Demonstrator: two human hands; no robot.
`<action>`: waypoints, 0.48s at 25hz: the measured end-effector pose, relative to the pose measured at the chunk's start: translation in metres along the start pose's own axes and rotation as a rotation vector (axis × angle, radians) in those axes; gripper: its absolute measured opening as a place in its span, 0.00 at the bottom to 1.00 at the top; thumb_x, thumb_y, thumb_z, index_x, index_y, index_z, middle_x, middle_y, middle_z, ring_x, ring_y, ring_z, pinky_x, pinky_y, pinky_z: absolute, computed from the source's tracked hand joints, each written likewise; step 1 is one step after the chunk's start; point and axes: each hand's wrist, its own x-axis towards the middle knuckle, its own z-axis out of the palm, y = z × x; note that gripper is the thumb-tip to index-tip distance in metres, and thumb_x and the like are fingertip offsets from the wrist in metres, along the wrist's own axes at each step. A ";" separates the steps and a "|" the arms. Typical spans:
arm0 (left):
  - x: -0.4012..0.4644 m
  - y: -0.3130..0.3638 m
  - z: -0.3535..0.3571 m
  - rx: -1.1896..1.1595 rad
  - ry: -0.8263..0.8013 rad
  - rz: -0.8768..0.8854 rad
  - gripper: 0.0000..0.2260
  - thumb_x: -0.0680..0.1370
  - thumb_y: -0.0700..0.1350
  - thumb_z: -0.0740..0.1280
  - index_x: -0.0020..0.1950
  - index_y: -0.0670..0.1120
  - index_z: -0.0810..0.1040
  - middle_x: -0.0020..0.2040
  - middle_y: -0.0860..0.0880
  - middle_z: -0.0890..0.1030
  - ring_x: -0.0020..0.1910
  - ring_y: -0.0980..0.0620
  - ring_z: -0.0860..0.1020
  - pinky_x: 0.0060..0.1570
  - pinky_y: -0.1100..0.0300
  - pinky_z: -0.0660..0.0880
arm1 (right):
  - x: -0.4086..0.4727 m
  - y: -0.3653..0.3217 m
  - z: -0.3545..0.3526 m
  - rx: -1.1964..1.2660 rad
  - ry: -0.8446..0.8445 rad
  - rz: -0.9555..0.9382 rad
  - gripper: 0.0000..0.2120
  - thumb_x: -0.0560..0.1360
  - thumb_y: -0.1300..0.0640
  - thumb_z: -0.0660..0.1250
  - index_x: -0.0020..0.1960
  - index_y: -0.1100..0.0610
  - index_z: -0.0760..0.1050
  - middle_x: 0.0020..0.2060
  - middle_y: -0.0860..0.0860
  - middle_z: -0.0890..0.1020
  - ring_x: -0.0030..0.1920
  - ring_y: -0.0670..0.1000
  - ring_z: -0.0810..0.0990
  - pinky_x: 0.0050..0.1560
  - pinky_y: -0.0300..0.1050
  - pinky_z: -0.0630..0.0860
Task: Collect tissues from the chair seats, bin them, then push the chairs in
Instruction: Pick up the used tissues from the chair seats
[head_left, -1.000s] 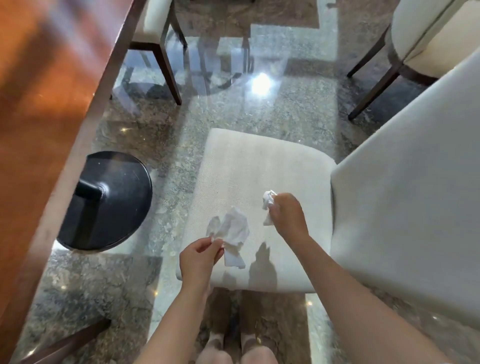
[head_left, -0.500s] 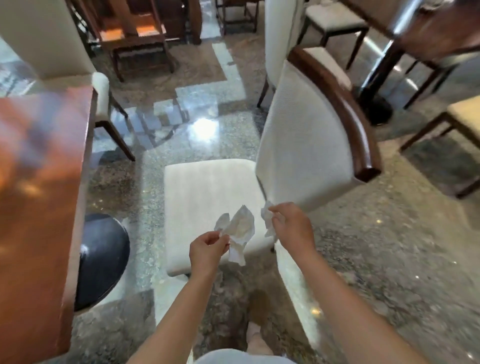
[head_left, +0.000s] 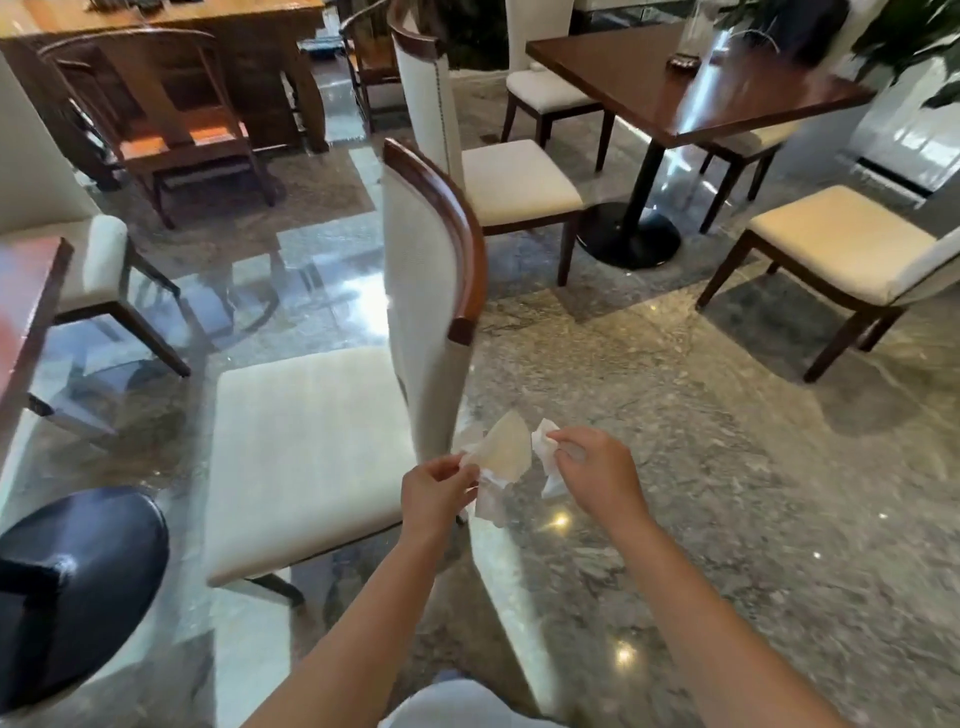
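Floor: polished grey marble (head_left: 701, 441), glossy with light glints, running under and past both hands on all sides.
Room: dining area; dark wood table (head_left: 685, 88) far beyond the right fingers, on a black round pedestal base (head_left: 631, 236).
Near table: red-brown edge (head_left: 28, 306) far left of the left fingers; its black round base (head_left: 78, 587) lies low and left of them.
Nearest chair: cream seat (head_left: 306, 457) just left of the left fingers, seat bare; its tall back with curved wood top rail (head_left: 441, 228) rises directly above the left fingers.
Other chairs: cream-seated chair (head_left: 519, 182) beyond the fingers; another (head_left: 836, 244) far right of the right fingers; wooden armchair (head_left: 171, 119) far upper left.
Left hand (head_left: 434, 493): thumb and fingers pinch the lower edge of a crumpled tissue (head_left: 501, 457), which stands up above the fingertips, off the seat, in the air.
Right hand (head_left: 595, 478): fingers curled, pinching a smaller tissue wad (head_left: 545, 452); wad sits just left of the fingertips, near the larger tissue; contact between the two cannot be told.
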 end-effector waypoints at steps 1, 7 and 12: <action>-0.006 0.002 0.030 -0.004 -0.016 0.007 0.04 0.72 0.33 0.68 0.45 0.38 0.81 0.36 0.45 0.81 0.31 0.55 0.80 0.29 0.68 0.77 | 0.007 0.020 -0.021 0.001 -0.003 0.019 0.12 0.74 0.64 0.63 0.55 0.58 0.79 0.54 0.57 0.82 0.54 0.57 0.78 0.49 0.44 0.73; 0.021 0.016 0.138 -0.028 0.018 0.013 0.04 0.71 0.36 0.70 0.45 0.41 0.82 0.39 0.44 0.83 0.39 0.48 0.82 0.35 0.64 0.79 | 0.078 0.088 -0.088 -0.026 -0.041 0.012 0.10 0.72 0.62 0.66 0.52 0.58 0.81 0.52 0.56 0.83 0.52 0.56 0.79 0.46 0.43 0.73; 0.100 0.042 0.200 -0.092 0.074 0.011 0.07 0.71 0.36 0.70 0.49 0.38 0.81 0.42 0.43 0.83 0.41 0.49 0.82 0.39 0.62 0.81 | 0.185 0.105 -0.100 -0.076 -0.053 -0.107 0.09 0.71 0.61 0.69 0.51 0.60 0.81 0.49 0.58 0.83 0.50 0.57 0.80 0.49 0.48 0.75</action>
